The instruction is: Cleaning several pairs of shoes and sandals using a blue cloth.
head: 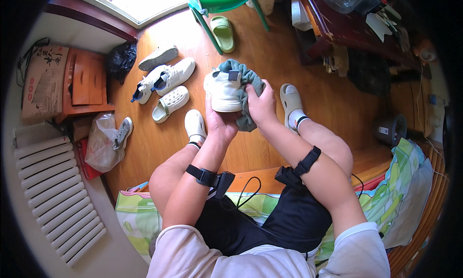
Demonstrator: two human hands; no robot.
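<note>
My left hand (221, 123) supports a white shoe (225, 94) from below and at its left side, in front of me above the floor. A crumpled grey-green cloth (247, 75) drapes over the far and right sides of the shoe. The fingers of my right hand (261, 101) grip this cloth against the shoe's right side. Part of the cloth hangs down between my hands. A small dark tab shows on top of the shoe. The fingers beneath the shoe are partly hidden.
On the wooden floor at left lie a pair of white sneakers (176, 74), an upturned shoe (158, 58) and a white clog (170, 104). A green slipper (222, 34) lies by a green chair (220, 1). A grey sneaker (123, 133) rests beside a plastic bag (103, 147). A dark red table (347, 28) stands at upper right.
</note>
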